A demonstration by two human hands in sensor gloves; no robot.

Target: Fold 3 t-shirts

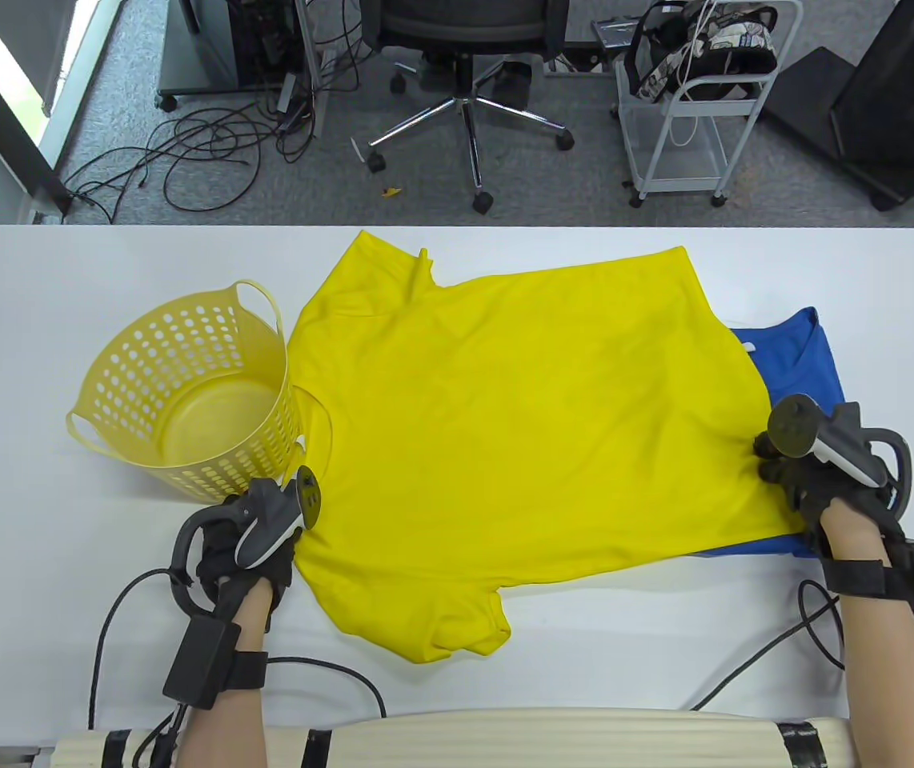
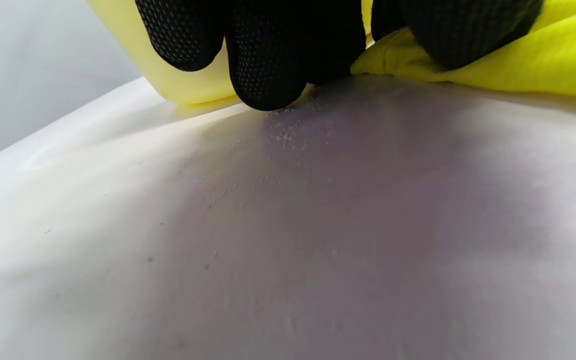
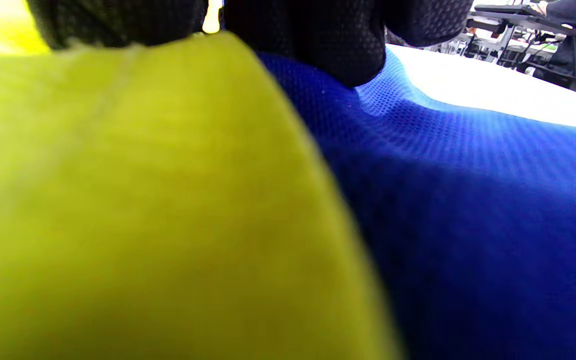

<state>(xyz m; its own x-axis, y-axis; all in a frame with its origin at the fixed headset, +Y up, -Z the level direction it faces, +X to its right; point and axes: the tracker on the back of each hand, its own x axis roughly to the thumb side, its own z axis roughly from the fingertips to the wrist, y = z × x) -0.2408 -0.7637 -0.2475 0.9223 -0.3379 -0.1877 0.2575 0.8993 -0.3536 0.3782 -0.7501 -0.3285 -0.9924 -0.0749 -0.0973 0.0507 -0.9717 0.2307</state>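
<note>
The left hand is at the near left edge of the yellow shirt. In the left wrist view its fingers are curled and pinch a fold of yellow cloth against the table. The right hand is at the near right edge of the same shirt. In the right wrist view its fingers curl down on the yellow hem where it lies over the blue shirt, so I judge that it holds the hem, though the grip itself is partly hidden.

The yellow shirt lies flat in the middle of the table, with its collar toward the left and its hem toward the right. It covers most of the blue shirt, which shows only at the right side and looks already folded.

I think the step in hand is the first fold of the yellow shirt along its length. The next move calls for both hands to lift the near edge together and carry it to the far edge, keeping the cloth tight so that it does not wrinkle and does not drag the blue shirt.

I count two shirts, one yellow and one blue; a third is not visible. There is one basket, yellow, just left of the yellow shirt, and it seems to hold nothing.
</note>
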